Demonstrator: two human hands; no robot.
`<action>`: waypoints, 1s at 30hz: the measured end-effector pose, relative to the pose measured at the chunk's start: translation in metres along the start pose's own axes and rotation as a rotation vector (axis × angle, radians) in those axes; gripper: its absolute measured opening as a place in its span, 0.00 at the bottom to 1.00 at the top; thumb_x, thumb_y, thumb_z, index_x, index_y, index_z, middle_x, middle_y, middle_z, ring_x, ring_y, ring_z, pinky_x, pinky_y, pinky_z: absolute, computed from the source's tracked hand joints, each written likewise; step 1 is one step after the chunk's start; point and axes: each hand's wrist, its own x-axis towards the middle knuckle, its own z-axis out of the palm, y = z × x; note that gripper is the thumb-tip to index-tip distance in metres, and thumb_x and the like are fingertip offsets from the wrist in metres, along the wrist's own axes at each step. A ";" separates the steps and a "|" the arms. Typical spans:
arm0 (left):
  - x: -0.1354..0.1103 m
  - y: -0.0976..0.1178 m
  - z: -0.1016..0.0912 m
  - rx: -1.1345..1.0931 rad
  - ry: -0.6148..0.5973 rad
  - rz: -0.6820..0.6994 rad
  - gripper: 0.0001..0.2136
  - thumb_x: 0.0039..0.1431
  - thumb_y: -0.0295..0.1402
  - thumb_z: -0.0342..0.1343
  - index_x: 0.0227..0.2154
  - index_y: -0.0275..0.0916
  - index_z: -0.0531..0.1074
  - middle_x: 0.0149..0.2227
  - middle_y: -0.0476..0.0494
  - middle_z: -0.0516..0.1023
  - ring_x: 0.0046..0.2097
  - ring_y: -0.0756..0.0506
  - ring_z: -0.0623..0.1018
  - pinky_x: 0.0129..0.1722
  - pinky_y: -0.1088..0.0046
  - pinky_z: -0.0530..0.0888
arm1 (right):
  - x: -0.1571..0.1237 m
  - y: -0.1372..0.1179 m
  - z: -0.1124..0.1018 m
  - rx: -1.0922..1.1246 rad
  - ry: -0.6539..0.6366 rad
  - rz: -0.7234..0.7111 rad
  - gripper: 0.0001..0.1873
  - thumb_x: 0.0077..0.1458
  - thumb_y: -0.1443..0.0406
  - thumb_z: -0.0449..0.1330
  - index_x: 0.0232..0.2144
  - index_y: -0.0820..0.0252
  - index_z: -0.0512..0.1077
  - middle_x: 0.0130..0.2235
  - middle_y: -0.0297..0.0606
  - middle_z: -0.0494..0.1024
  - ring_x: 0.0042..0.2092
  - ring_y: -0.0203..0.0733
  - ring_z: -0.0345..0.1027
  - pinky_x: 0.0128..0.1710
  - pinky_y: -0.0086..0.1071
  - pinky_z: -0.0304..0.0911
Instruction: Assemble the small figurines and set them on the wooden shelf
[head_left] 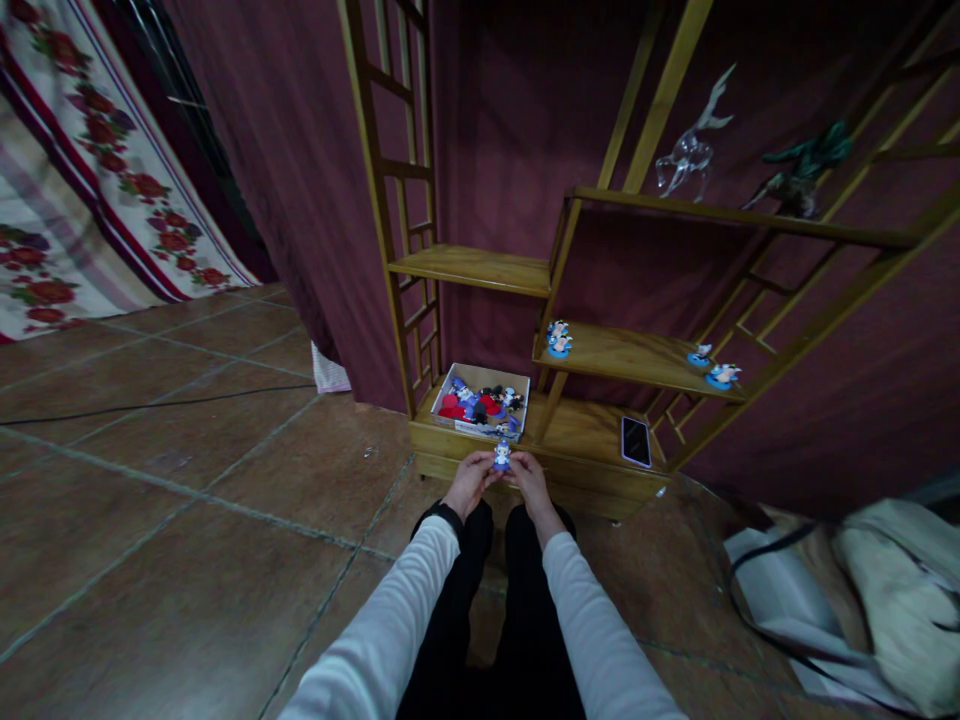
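A small purple-and-white figurine [502,456] is held upright between my two hands, just in front of the shelf's low base. My left hand [472,480] pinches it from the left side, and the fingers of my right hand [529,477] close on it from the right. Right behind it, an open cardboard box [448,418] stands on the bottom board. Red, black, blue and purple figurines [487,402] lie jumbled inside that box.
On the middle shelf [622,352], blue-based figurines [559,340] stand left and more figurines [721,376] right. A phone [635,441] lies on the bottom board. Above are a clear deer ornament [686,160] and a dark green statuette [806,170]. Bags [892,590] rest on the floor, right.
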 end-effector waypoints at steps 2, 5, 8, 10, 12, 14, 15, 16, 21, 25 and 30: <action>0.000 0.000 -0.001 0.009 -0.006 -0.004 0.03 0.49 0.21 0.58 0.27 0.33 0.71 0.27 0.43 0.77 0.28 0.51 0.77 0.31 0.76 0.75 | -0.001 -0.001 0.000 -0.002 0.004 0.019 0.14 0.36 0.57 0.64 0.24 0.57 0.67 0.27 0.29 0.72 0.29 0.35 0.69 0.31 0.31 0.68; 0.000 0.000 -0.001 0.020 -0.018 -0.002 0.03 0.48 0.22 0.59 0.27 0.33 0.71 0.26 0.43 0.76 0.28 0.51 0.77 0.30 0.77 0.75 | -0.001 -0.001 0.000 -0.009 0.003 0.016 0.13 0.35 0.60 0.64 0.24 0.57 0.66 0.28 0.29 0.72 0.29 0.35 0.69 0.30 0.29 0.67; 0.001 0.001 0.000 0.025 -0.012 -0.005 0.03 0.48 0.22 0.59 0.27 0.33 0.71 0.26 0.43 0.76 0.27 0.51 0.76 0.29 0.77 0.75 | 0.001 0.002 0.000 -0.017 0.005 0.000 0.12 0.35 0.60 0.63 0.24 0.57 0.66 0.28 0.29 0.72 0.30 0.35 0.69 0.29 0.29 0.66; 0.001 0.001 0.001 0.027 0.003 -0.010 0.03 0.48 0.22 0.59 0.27 0.33 0.71 0.26 0.44 0.76 0.27 0.51 0.76 0.29 0.77 0.75 | 0.002 0.003 0.000 -0.030 0.010 -0.004 0.13 0.36 0.59 0.63 0.25 0.57 0.65 0.28 0.29 0.72 0.30 0.36 0.69 0.29 0.29 0.66; 0.001 0.001 0.002 0.025 0.009 -0.015 0.03 0.49 0.21 0.58 0.28 0.33 0.71 0.26 0.44 0.76 0.26 0.52 0.76 0.29 0.77 0.75 | 0.002 0.004 0.000 -0.047 0.007 -0.006 0.13 0.37 0.57 0.62 0.25 0.57 0.66 0.29 0.29 0.73 0.30 0.36 0.69 0.29 0.30 0.66; 0.001 0.001 0.002 0.016 -0.004 -0.021 0.03 0.50 0.22 0.57 0.28 0.33 0.71 0.26 0.44 0.76 0.26 0.52 0.76 0.29 0.77 0.75 | 0.003 0.005 0.000 -0.067 0.005 -0.004 0.14 0.37 0.56 0.62 0.26 0.57 0.66 0.29 0.30 0.73 0.29 0.36 0.69 0.28 0.30 0.66; 0.001 0.001 0.001 0.011 -0.016 -0.023 0.03 0.50 0.22 0.57 0.29 0.33 0.72 0.26 0.43 0.76 0.26 0.52 0.76 0.29 0.77 0.75 | 0.003 0.005 0.000 -0.075 0.010 -0.002 0.14 0.38 0.55 0.62 0.26 0.57 0.66 0.29 0.30 0.73 0.29 0.36 0.69 0.28 0.30 0.66; 0.001 0.001 0.001 0.007 -0.028 -0.024 0.02 0.51 0.23 0.57 0.29 0.33 0.72 0.26 0.43 0.76 0.26 0.52 0.75 0.30 0.77 0.75 | 0.003 0.005 0.000 -0.080 0.017 0.000 0.15 0.38 0.54 0.62 0.26 0.57 0.67 0.29 0.31 0.73 0.29 0.36 0.69 0.28 0.30 0.66; 0.003 0.000 -0.001 0.008 -0.043 -0.021 0.03 0.49 0.24 0.59 0.28 0.33 0.71 0.26 0.45 0.76 0.26 0.52 0.75 0.29 0.77 0.75 | 0.002 0.004 0.000 -0.084 0.023 0.000 0.15 0.39 0.53 0.61 0.26 0.57 0.67 0.28 0.31 0.73 0.28 0.36 0.69 0.27 0.29 0.66; 0.006 -0.001 -0.004 0.019 -0.055 -0.039 0.03 0.49 0.25 0.59 0.28 0.34 0.71 0.26 0.45 0.76 0.27 0.52 0.76 0.30 0.77 0.75 | -0.002 0.000 0.001 -0.094 0.021 -0.018 0.14 0.39 0.54 0.61 0.25 0.57 0.67 0.27 0.31 0.73 0.28 0.37 0.69 0.27 0.29 0.66; 0.006 0.001 -0.004 0.025 -0.049 -0.061 0.04 0.48 0.25 0.61 0.27 0.33 0.71 0.26 0.44 0.76 0.28 0.52 0.76 0.31 0.77 0.75 | -0.005 -0.007 0.004 -0.084 0.030 -0.001 0.15 0.37 0.53 0.62 0.23 0.58 0.67 0.26 0.31 0.73 0.28 0.37 0.69 0.28 0.30 0.67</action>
